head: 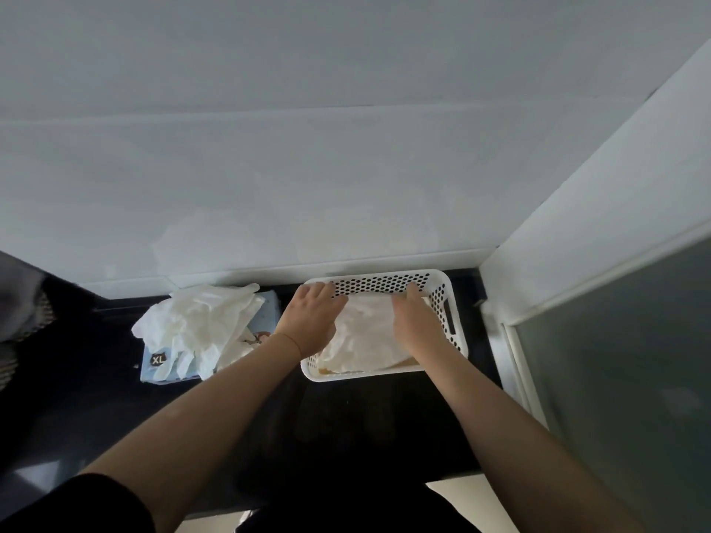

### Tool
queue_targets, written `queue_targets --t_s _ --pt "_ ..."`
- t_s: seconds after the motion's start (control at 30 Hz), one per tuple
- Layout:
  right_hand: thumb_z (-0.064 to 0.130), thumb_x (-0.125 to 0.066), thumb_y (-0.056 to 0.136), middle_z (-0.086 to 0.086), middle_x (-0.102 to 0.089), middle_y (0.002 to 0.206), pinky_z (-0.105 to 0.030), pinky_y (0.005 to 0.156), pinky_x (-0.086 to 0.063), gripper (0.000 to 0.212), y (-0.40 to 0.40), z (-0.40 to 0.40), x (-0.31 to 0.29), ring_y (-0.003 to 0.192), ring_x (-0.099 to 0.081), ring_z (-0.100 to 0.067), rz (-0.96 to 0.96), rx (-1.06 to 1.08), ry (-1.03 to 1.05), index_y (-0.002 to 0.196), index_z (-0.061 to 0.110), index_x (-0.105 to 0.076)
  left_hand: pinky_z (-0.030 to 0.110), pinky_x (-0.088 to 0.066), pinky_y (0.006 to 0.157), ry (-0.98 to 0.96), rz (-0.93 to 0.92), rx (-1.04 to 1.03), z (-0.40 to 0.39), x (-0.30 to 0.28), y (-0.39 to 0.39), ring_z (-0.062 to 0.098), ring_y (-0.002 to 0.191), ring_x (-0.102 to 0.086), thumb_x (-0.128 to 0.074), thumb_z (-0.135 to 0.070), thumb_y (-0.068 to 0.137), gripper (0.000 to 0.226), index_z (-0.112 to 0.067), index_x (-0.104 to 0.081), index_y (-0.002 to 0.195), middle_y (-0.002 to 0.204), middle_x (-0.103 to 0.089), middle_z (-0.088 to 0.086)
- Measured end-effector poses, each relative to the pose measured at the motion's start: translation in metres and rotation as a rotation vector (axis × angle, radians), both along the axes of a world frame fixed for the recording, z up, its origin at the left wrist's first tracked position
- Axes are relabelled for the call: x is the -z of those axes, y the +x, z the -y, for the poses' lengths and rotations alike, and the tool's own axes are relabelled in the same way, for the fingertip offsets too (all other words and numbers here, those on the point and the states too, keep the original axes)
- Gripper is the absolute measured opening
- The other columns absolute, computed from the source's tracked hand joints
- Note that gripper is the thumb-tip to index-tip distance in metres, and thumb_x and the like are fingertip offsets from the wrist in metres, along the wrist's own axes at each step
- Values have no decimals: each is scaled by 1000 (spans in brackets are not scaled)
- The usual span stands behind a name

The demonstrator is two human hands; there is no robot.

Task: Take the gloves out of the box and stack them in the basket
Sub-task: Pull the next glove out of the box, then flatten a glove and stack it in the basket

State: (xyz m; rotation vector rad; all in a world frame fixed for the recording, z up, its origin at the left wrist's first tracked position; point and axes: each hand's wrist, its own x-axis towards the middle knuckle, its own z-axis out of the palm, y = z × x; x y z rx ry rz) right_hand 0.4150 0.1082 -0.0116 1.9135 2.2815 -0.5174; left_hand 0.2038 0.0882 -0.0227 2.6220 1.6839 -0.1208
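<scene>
Inside white basket (448, 313) against wall, left hand (311, 321) and right hand (415, 321) flat, fingers straight, pressing stacked gloves (365, 340)

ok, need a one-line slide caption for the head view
Both hands, left and right, press white gloves flat in the basket; more gloves spill from the box.

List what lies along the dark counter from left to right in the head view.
Glove box marked XL → loose white gloves piled on it → left hand → gloves in the basket → right hand → white basket's right wall.
</scene>
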Motion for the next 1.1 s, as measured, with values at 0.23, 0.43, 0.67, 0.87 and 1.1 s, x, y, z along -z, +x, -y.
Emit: queue_targets --t_s 0.23,0.43,0.67,0.87,1.1 --pt "16 -52 96 -6 -45 119 -34 66 -49 22 -104 13 -26 84 -59 -23 -291 -153 109 116 10 -57 41 -38 87 240 128 -235 25 -23 -74 28 100 -52 -73 -16 64 33 -14 -68 96 106 -62 6" --pt "21 -55 95 -2 -45 124 -37 78 -51 35 -182 33 -33 94 -60 -22 -364 -189 -34 129 16 -54 39 -38 84 104 107 -544 53 -41 -151 26 94 -52 -69 -32 75 32 -15 -60 101 97 -58 4" --pt "27 -56 95 -5 -49 125 -38 88 -50 35 -229 49 -39 100 -60 -21 -420 -71 -95 128 17 -59 39 -40 75 170 371 -544 57 -50 -194 28 84 -56 -66 -25 90 15 -12 -73 86 83 -65 3" --pt "21 -52 97 -2 -53 122 -25 80 -40 26 -241 54 -62 95 -56 -14 -484 66 -6 121 17 -62 40 -44 77 166 679 -629 46 -90 -213 29 86 -56 -48 -26 101 30 -11 -73 93 84 -65 7" --pt "20 -60 92 4 -50 108 -24 77 -42 28 -247 56 -117 90 -57 -12 -787 224 160 119 23 -58 33 -49 66 18 1309 -698 37 -155 -222 28 72 -59 -53 -23 91 27 -7 -68 75 73 -68 8"
